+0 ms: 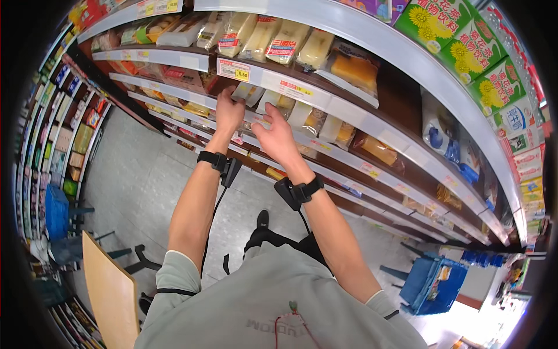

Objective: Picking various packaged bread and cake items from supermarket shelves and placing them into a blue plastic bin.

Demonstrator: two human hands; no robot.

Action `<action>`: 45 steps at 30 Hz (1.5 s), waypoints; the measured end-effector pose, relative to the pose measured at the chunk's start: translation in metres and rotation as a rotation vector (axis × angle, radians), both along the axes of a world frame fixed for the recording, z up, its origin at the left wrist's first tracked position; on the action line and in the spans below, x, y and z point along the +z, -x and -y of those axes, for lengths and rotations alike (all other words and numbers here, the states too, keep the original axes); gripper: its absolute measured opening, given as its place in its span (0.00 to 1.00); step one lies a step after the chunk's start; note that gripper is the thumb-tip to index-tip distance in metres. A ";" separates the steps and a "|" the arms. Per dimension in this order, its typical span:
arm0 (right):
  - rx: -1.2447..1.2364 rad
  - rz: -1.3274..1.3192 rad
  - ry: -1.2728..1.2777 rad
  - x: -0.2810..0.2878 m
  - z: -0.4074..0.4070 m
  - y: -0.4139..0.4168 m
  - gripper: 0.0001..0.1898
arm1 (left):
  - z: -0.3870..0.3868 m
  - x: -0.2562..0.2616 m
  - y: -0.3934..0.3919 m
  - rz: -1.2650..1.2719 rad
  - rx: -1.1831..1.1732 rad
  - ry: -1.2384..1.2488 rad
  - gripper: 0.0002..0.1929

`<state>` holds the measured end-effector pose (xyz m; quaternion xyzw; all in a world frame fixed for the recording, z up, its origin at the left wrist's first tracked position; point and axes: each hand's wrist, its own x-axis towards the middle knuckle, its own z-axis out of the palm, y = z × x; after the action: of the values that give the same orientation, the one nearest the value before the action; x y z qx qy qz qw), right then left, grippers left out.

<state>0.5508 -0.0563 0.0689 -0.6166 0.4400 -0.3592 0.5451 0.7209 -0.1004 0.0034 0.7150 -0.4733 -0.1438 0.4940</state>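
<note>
Both my arms reach into a store shelf of packaged bread, each with a black strap on the wrist. At the second tier, my left hand has its fingers at the left end of a clear-wrapped bread pack. Whether it grips the pack is hard to tell. To its right, my right hand is at the shelf front with thumb and fingers apart and nothing visible between them. Just beyond its fingertips lies another wrapped pack. More wrapped bread continues to the right along this tier.
Wrapped sandwiches fill part of the tier above, behind a projecting shelf edge with price tags. Green drink cartons stand at upper right. A blue crate is at lower right, a wooden board at lower left.
</note>
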 end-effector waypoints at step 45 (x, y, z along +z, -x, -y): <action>-0.030 0.371 -0.312 -0.030 -0.041 0.001 0.28 | -0.165 0.031 0.018 -0.615 -0.532 0.127 0.11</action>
<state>0.5503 -0.0152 0.0387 -0.4418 0.3916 -0.4019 0.6999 0.7031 0.0646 0.0339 0.4595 -0.4800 -0.4437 0.6013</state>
